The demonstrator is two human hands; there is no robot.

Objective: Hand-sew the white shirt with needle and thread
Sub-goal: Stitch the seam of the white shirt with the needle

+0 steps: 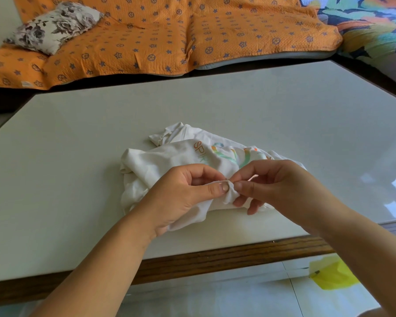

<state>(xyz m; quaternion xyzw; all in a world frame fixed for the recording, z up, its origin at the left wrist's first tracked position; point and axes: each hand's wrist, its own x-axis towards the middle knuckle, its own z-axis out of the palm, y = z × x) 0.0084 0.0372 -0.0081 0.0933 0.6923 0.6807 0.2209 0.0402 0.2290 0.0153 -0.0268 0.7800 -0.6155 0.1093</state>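
A crumpled white shirt (169, 156) with orange and green print lies on the white table (78, 145), near its front edge. My left hand (183, 195) pinches a bunched fold of the shirt between thumb and fingers. Directly to its right, my right hand (272, 186) pinches at the same fold with thumb and forefinger. The needle is too small to make out clearly, and no thread is visible.
The table has a brown wooden front edge (215, 255). Behind it stands a sofa with an orange patterned cover (169, 35) and a floral pillow (55, 26). A yellow bag (332, 275) lies on the tiled floor at lower right.
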